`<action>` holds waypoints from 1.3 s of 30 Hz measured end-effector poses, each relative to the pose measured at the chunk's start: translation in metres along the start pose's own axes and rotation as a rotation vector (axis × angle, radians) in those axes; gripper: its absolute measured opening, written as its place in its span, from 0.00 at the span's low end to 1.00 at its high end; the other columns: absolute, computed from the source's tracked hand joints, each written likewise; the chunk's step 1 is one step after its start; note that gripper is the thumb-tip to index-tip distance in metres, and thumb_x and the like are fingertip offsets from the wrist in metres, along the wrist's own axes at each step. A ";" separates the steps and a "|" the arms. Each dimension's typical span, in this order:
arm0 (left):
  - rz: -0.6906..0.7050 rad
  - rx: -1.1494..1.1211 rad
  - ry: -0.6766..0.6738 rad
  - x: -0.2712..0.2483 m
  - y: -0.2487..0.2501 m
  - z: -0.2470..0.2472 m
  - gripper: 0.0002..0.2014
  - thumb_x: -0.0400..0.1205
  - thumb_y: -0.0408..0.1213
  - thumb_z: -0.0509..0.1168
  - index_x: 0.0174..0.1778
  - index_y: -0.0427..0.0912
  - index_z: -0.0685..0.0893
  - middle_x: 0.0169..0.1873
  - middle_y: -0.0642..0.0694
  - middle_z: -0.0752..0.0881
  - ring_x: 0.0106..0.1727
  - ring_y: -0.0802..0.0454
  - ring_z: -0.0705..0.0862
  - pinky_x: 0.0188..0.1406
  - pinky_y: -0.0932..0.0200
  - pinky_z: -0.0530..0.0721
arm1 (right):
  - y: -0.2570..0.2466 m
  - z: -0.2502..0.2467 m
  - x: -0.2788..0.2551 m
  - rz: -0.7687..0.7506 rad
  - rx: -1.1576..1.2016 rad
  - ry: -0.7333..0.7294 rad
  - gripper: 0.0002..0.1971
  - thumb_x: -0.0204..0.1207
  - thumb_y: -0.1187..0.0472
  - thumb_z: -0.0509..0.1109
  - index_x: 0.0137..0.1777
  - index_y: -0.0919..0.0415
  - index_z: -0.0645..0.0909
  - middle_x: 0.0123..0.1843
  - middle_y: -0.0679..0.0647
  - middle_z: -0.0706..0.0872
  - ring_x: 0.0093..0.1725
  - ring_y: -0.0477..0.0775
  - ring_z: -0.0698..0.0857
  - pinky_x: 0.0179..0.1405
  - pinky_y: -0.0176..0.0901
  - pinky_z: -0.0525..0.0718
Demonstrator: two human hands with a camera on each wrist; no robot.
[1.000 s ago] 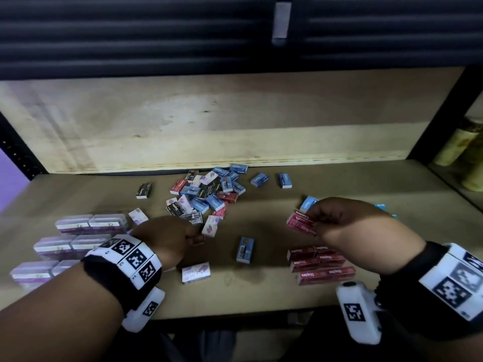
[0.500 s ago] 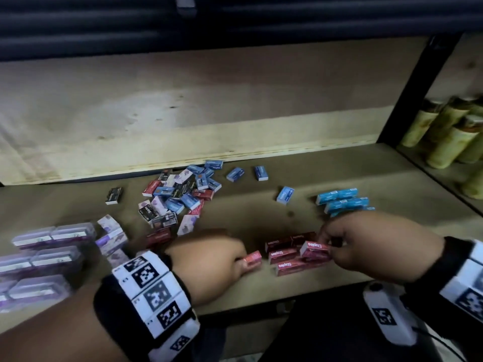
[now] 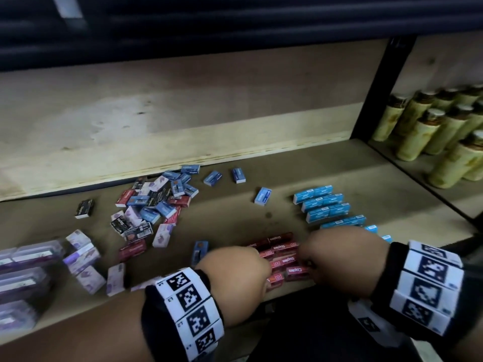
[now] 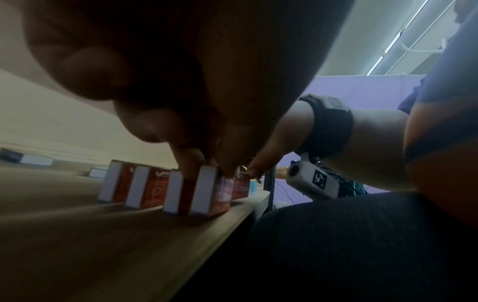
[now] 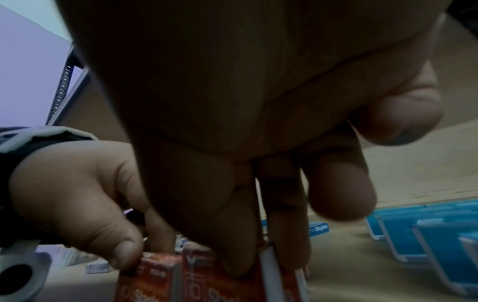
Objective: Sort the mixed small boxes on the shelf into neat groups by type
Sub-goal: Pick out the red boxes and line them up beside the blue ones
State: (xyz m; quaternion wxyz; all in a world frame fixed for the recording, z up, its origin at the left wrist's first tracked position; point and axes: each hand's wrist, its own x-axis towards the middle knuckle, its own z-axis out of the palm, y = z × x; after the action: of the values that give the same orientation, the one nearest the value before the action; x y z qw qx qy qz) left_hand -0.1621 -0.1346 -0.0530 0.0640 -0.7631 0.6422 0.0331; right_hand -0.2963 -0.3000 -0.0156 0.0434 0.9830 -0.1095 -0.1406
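Red staple boxes [image 3: 281, 247] lie in a tight group near the shelf's front edge, between my two hands. My left hand [image 3: 265, 269] comes in from the left and pinches the end of a red box [image 4: 207, 194] in the near row. My right hand [image 3: 305, 260] pinches another red box [image 5: 282, 286] from the right side with thumb and forefinger. Both sets of fingertips are hidden in the head view. A mixed pile [image 3: 156, 202] of blue, red, black and lilac boxes sits at the centre left.
Blue boxes [image 3: 324, 205] stand in neat rows to the right, and lilac boxes [image 3: 83, 259] and clear cases [image 3: 26, 257] lie to the left. A loose blue box [image 3: 200, 251] lies beside my left hand. A black upright [image 3: 376, 87] separates a bay of jars [image 3: 431, 126].
My left hand has moved right from the lilac boxes to the red group, bringing a red box. My right hand has come down from above the shelf onto the red rows.
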 end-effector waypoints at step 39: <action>-0.624 -0.382 0.181 -0.112 -0.105 0.006 0.16 0.77 0.60 0.67 0.59 0.61 0.85 0.52 0.58 0.86 0.55 0.57 0.84 0.51 0.61 0.79 | -0.106 -0.053 0.045 -0.169 0.089 0.174 0.10 0.72 0.38 0.61 0.45 0.41 0.68 0.48 0.46 0.83 0.48 0.50 0.85 0.35 0.43 0.72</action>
State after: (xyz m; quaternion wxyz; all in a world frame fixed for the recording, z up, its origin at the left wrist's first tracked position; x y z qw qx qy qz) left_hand -0.0776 -0.0064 -0.0379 -0.1296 -0.9201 0.3641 0.0633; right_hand -0.2179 -0.2041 0.0104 -0.0028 0.9982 -0.0283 -0.0530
